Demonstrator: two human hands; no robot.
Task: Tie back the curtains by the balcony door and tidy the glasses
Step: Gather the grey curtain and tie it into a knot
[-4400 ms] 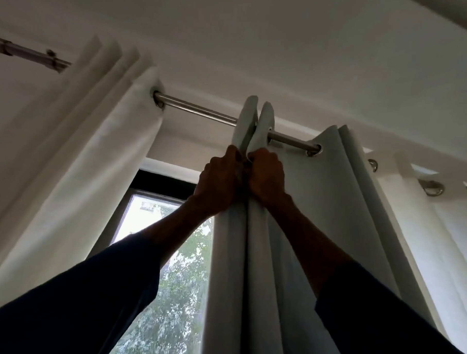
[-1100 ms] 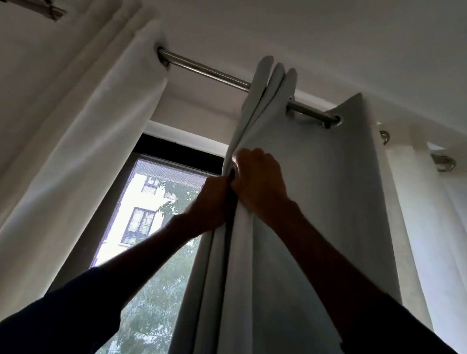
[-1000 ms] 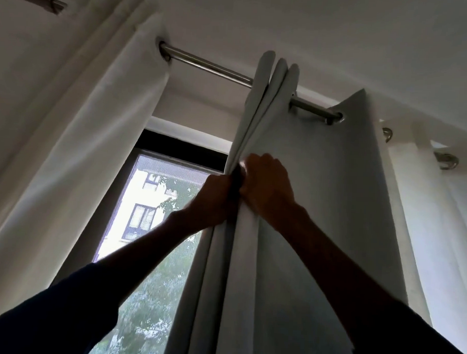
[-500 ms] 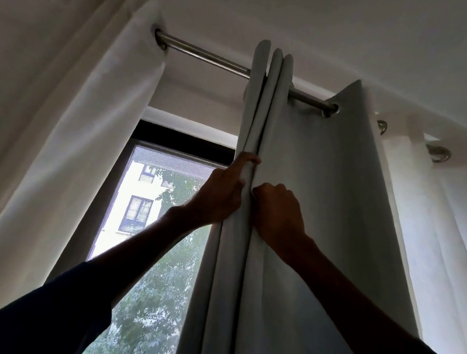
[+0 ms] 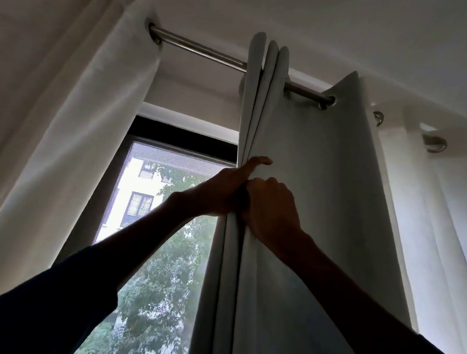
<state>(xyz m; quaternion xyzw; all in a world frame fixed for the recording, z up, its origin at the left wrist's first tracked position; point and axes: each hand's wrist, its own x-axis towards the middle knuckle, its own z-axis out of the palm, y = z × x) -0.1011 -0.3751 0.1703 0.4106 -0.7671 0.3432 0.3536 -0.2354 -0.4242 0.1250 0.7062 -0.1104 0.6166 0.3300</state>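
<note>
Two hands meet on one grey curtain (image 5: 316,159), which hangs from a single metal rod (image 5: 205,52). The left hand (image 5: 226,190) pinches the gathered edge, thumb stretched across the cloth; the right hand (image 5: 271,205), touching it, is clenched on the same bunch. Directly above the grip, three folds (image 5: 269,71) stand pressed together at the rod. Left of the grip hangs one white curtain (image 5: 76,132), with one window (image 5: 155,227) between them.
</note>
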